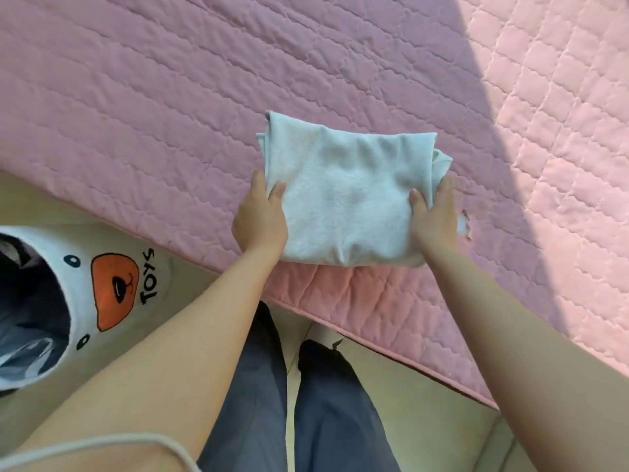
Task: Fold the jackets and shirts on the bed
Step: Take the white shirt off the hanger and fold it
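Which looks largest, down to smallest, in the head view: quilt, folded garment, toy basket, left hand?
Largest: quilt
Then folded garment and toy basket, unranked: the basket is cropped and nearer
Smallest: left hand

left grip [260, 219] pinches folded garment [343, 192], thumb on top | right grip [435, 218] likewise | forearms extended

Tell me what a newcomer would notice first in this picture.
The folded pale garment sits at centre, near the bed's edge, gripped at its sides by the left hand and the right hand. Around it spreads the pink quilted bedcover, sunlit at the right. At lower left stands a white basket with a bear face marked TOYS.
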